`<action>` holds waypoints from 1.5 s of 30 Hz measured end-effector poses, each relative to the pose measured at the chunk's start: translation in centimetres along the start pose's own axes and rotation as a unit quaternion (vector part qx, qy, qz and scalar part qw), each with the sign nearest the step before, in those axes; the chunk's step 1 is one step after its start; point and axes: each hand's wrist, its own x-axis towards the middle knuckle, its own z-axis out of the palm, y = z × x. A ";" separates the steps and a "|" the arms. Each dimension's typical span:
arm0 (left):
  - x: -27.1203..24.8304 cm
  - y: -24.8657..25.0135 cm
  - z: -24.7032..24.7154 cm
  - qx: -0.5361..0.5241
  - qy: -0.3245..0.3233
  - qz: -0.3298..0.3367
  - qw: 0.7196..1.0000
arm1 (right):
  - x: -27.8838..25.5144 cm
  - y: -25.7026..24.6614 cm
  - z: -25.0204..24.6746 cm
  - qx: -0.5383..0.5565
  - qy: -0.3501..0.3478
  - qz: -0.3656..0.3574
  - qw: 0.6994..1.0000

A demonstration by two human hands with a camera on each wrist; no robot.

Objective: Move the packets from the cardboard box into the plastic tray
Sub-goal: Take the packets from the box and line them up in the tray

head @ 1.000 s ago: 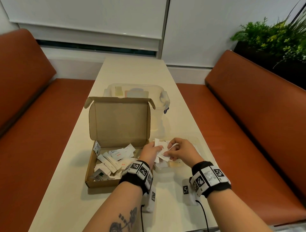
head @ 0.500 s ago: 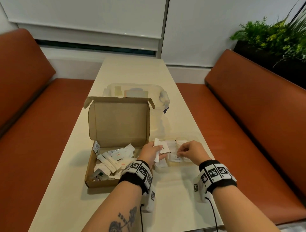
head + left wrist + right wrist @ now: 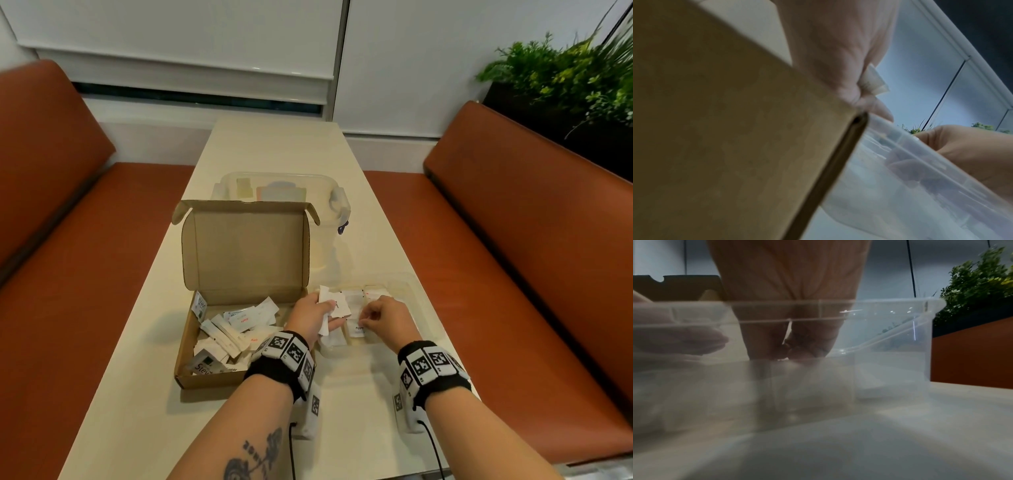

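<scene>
Surface: cream table point(image 3: 274, 154) between orange benches.
Cardboard box point(image 3: 239, 246): open, lid upright, loose packets point(image 3: 236, 329) inside.
Plastic tray point(image 3: 407, 291): clear, just right of box, some packets laid inside.
Left hand point(image 3: 308, 317): fingers clamped on white packets over tray's left edge.
Right hand point(image 3: 387, 318): fingertips curled down onto a packet point(image 3: 356, 329) in tray.

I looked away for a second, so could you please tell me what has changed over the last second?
The right hand left the left hand's bundle of packets and moved right and down into the plastic tray, its fingers now on a packet there. The left hand keeps gripping its bundle; the cardboard box stayed put.
</scene>
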 end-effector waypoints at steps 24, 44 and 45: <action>0.1 -0.1 -0.1 0.011 0.001 -0.003 1.000 | 0.9 -0.7 0.4 -0.158 -0.008 -0.054 0.986; -0.3 0.0 -0.2 0.007 -0.006 0.014 1.000 | -0.2 -3.7 -1.1 0.214 -0.004 0.009 0.977; -0.3 0.0 -0.1 0.007 -0.005 0.015 1.000 | -0.2 -3.7 -1.2 0.219 -0.005 0.007 0.976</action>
